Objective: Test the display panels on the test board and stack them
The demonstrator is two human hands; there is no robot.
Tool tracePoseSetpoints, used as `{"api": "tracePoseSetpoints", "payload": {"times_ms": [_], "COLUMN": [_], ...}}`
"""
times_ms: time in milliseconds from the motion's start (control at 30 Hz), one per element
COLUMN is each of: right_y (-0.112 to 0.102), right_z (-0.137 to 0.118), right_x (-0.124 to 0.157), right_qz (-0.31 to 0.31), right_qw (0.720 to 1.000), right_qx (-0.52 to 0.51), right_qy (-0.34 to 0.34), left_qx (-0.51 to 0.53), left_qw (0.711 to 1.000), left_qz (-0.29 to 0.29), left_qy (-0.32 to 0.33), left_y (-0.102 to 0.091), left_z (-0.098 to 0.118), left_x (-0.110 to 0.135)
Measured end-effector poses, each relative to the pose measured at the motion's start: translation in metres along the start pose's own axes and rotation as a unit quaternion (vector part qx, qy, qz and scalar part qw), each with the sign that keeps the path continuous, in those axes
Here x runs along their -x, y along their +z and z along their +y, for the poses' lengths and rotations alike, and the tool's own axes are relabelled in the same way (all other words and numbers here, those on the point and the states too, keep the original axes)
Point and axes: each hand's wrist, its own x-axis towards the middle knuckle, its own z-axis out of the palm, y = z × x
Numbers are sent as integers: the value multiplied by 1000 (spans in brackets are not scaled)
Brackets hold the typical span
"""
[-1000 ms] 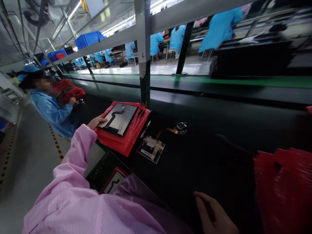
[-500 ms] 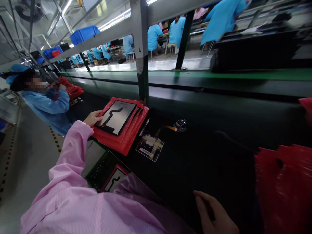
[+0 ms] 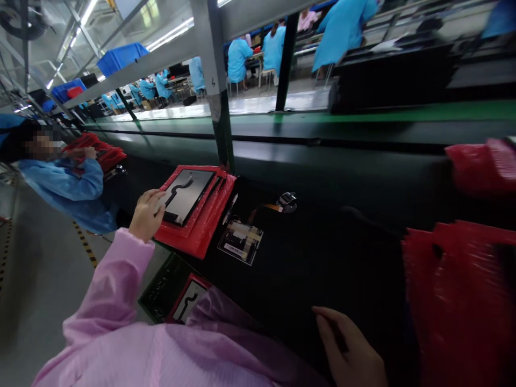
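Note:
A flat display panel [image 3: 189,196] with a silver back and a curved black ribbon strip lies on a stack of red bubble-wrap bags [image 3: 199,244]. My left hand [image 3: 145,216] rests at the panel's left edge, fingers stretched over it and not wrapped round it. Low over the black work surface, my right hand [image 3: 352,349] has thumb and forefinger tips together, with nothing visible between them. Between the hands lies a small circuit board with taped parts [image 3: 241,242], joined by an orange flex cable [image 3: 264,208] to a shiny metal piece [image 3: 287,201].
A white pen-like stick [image 3: 230,208] lies beside the stack. More red bags [image 3: 455,290] are at the right. Below the table edge, a green crate [image 3: 161,287] holds another panel [image 3: 189,301]. A metal post [image 3: 221,107] rises behind the stack. A co-worker [image 3: 60,183] sits at the left.
My left hand has let go of the panel's edge, and its fingers now spread over the panel's left side. The view has shifted slightly right. My right hand keeps its pose.

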Motion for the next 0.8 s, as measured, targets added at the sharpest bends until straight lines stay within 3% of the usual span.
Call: {"api": "tracePoseSetpoints", "payload": {"times_ms": [133, 200, 267, 367, 433, 533, 633, 800], "right_y": [0, 0, 0, 1, 1, -4, -14, -42], "right_z": [-10, -16, -20, -27, -33, -44, -53, -47], "right_x": [-2, -5, -7, -8, -5, 4, 21, 60], "right_qz": [-2, 1, 8, 39, 78, 137, 186, 282], "right_qw": [1000, 1000, 999, 998, 994, 981, 965, 930], "right_qx": [-9, -20, -29, -34, -25, 1, 37, 121], "right_qy": [-8, -10, -16, -37, -70, -135, -184, -203], "left_qx": [28, 86, 143, 186, 199, 208, 194, 208], "left_qw": [965, 925, 884, 829, 806, 800, 802, 801], "left_qz": [2, -71, -173, -336, -390, -399, -398, -403], "left_qy": [262, 363, 410, 405, 399, 397, 400, 391], "left_y": [29, 53, 80, 122, 148, 180, 201, 208], "left_z": [48, 70, 92, 128, 151, 174, 183, 183], "left_x": [46, 65, 79, 92, 99, 111, 121, 116]}}
